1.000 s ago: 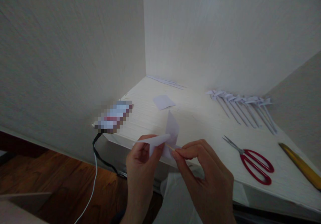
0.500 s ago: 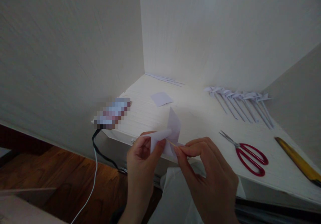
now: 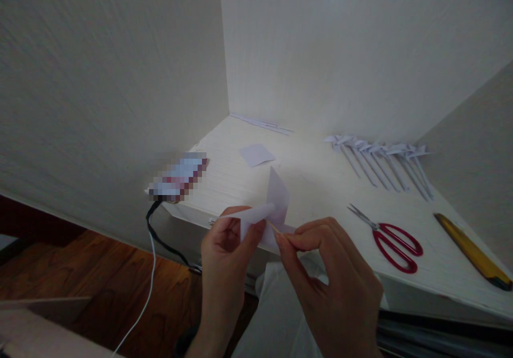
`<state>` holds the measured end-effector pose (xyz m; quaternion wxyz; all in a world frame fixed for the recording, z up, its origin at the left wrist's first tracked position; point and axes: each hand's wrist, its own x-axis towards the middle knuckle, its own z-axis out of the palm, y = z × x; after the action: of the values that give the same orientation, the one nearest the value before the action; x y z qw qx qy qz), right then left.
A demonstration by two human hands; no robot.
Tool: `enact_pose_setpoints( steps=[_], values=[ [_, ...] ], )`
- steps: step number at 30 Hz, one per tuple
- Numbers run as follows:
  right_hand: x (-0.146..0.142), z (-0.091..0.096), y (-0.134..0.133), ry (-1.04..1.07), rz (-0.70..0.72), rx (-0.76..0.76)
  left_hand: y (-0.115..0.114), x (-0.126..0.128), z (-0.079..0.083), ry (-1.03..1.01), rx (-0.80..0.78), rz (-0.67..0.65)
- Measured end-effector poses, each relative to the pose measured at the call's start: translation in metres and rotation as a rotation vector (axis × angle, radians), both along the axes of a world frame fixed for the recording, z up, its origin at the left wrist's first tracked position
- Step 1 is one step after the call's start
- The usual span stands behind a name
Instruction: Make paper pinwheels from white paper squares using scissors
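My left hand (image 3: pixel 228 246) pinches a white paper pinwheel (image 3: pixel 278 195) near its middle, in front of the table's edge. Between the thumb and forefinger of my right hand (image 3: pixel 324 262) is a thin wooden toothpick (image 3: pixel 276 228). Its far end meets the paper beside my left thumb; whether it goes through cannot be made out. Beyond my hands a square piece of white paper (image 3: pixel 257 155) lies flat on the table. Red-handled scissors (image 3: pixel 387 240), blades slightly apart, rest to the right of my right hand.
Several finished paper pinwheels on sticks (image 3: pixel 380 157) lie in a row at the back right. Thin paper sticks (image 3: pixel 262 125) lie along the back wall. A yellow utility knife (image 3: pixel 473 251) is at the right edge, and a blurred phone (image 3: pixel 180 176) with a cable (image 3: pixel 150 278) at the left.
The view has shifted slightly, so the table things appear a little higher and further left. Both hands keep nearly the same hold on the pinwheel and toothpick.
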<state>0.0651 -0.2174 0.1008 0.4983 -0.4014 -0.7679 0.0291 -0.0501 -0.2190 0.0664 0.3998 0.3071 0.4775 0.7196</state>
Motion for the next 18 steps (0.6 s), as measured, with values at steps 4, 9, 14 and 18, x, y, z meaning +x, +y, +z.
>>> enact_pose_setpoints(
  steps=[4,9,14,18],
  values=[
    [-0.0019,-0.0009,-0.0014,0.005,0.014,0.009,0.0,-0.0007,0.0005,0.067,0.036,0.029],
    [-0.0047,-0.0019,-0.0025,0.0,0.025,0.002,-0.002,-0.002,0.0022,0.106,0.033,0.035],
    [-0.0049,-0.0019,-0.0061,-0.007,0.041,-0.002,-0.0037,-0.0029,0.0009,0.131,0.047,0.04],
    [-0.005,-0.003,-0.0085,-0.006,0.051,-0.013,-0.0039,-0.003,0.0,0.127,0.048,0.05]
  ],
)
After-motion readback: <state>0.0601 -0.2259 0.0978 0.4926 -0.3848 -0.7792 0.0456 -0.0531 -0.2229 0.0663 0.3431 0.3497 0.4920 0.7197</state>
